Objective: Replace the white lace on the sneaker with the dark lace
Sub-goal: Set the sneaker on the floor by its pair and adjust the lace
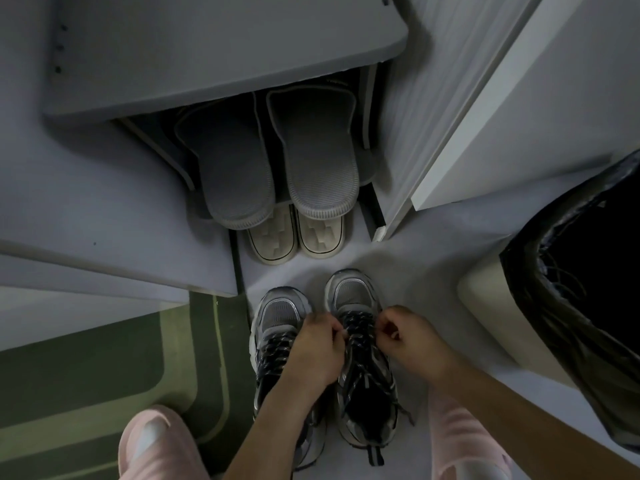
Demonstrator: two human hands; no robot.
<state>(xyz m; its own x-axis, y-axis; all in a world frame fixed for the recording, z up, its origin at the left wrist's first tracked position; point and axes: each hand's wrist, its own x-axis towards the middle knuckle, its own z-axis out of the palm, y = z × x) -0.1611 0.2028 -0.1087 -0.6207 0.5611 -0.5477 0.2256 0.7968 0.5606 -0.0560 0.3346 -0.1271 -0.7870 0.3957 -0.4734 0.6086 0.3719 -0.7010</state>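
Note:
Two grey sneakers stand side by side on the pale floor, toes pointing away from me. The right sneaker (349, 292) carries a dark speckled lace (358, 323) through its eyelets. My left hand (313, 348) pinches the lace on the left side of its tongue. Opposite it, my right hand (412, 336) pinches the lace on the right side. The left sneaker (280, 313) is also laced dark, and my left forearm hides part of it. No white lace is visible.
A shoe cabinet shelf (173, 109) ahead holds grey slippers (318, 157) above pale shoes (298, 237). A bin with a black liner (568, 306) stands to the right, a green mat (104, 375) to the left. My knees in pink trousers (152, 445) frame the sneakers.

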